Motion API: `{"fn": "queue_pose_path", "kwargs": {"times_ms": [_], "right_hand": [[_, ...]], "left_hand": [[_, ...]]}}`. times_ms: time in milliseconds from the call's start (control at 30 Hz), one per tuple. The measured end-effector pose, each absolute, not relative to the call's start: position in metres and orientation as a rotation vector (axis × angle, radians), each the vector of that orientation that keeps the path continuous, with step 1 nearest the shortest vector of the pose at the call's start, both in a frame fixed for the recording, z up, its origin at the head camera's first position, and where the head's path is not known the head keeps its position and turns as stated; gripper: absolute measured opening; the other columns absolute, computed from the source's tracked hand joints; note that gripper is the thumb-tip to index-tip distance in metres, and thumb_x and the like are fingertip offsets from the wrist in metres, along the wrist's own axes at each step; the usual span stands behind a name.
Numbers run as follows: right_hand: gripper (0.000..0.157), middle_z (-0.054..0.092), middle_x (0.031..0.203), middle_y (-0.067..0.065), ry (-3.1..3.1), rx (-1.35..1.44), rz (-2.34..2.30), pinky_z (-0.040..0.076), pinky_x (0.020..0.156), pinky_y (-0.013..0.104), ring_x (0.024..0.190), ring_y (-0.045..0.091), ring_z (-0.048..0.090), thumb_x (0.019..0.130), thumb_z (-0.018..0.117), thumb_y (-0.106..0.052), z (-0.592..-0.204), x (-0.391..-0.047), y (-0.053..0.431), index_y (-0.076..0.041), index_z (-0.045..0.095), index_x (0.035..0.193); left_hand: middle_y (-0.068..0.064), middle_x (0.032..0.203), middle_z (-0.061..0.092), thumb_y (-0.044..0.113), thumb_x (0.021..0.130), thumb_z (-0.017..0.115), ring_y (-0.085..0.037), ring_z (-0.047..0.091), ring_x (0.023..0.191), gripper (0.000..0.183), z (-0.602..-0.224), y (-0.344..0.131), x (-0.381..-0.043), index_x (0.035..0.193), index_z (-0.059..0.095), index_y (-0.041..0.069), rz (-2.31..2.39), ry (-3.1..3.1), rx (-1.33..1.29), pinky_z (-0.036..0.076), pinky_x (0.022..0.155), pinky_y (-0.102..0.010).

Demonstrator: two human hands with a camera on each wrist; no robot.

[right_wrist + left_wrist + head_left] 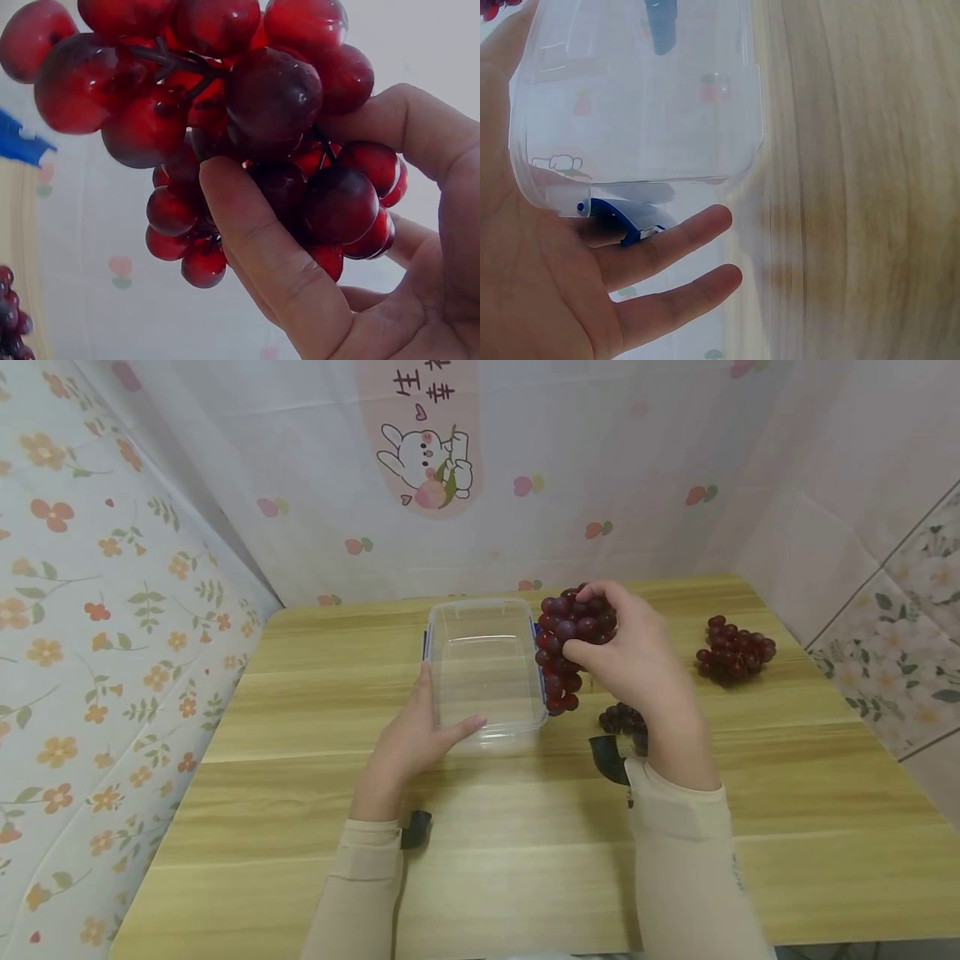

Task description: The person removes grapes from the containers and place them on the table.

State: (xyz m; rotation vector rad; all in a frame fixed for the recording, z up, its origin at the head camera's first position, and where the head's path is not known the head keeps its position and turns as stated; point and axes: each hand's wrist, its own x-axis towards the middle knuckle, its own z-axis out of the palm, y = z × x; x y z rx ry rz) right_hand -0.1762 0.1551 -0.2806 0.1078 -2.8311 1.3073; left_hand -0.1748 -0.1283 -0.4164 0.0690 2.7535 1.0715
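A clear plastic food container (487,681) with blue side clips stands on the wooden table, and nothing shows inside it. Along its left side and near left corner rests my left hand (414,739), the thumb by the near rim. In the left wrist view two straight fingers lie beside a blue clip (626,223). My right hand (641,656) holds a bunch of dark red grapes (558,627) just right of the container's rim. The right wrist view shows thumb and fingers pinching among the grapes (274,94); the bunch's lower part hangs down.
A second bunch of red grapes (735,652) lies at the table's right. A darker bunch (621,718) sits partly hidden behind my right wrist. Printed cloth (555,543) hangs along the table's back edge, with a flowered cloth (150,677) at the left.
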Motion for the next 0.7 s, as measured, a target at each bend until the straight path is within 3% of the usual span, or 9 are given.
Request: {"fn": "queue_pose_path", "kwargs": {"times_ms": [333,700], "right_hand": [[0.059,0.053,0.155,0.016,-2.865,0.016,1.231,0.05,0.108,0.061,0.133,0.038,0.056,0.096,0.07,-0.026,-0.282,-0.173,0.179,-0.017,0.047,0.149],[0.064,0.048,0.157,0.024,-2.872,-0.065,1.077,0.045,0.104,0.066,0.136,0.046,0.046,0.098,0.07,-0.029,-0.286,-0.172,0.205,-0.017,0.045,0.155]], "left_hand": [[-0.01,0.181,0.0,0.085,0.085,0.065,-0.037,0.021,0.165,0.134,-0.42,-0.131,-0.176,0.171,-0.015,0.021,1.068,2.761,0.098,0.029,0.13,-0.06],[-0.008,0.181,-0.001,0.079,0.088,0.067,-0.035,0.02,0.166,0.131,-0.418,-0.132,-0.176,0.171,-0.015,0.019,1.077,2.762,0.107,0.027,0.131,-0.059]]}}
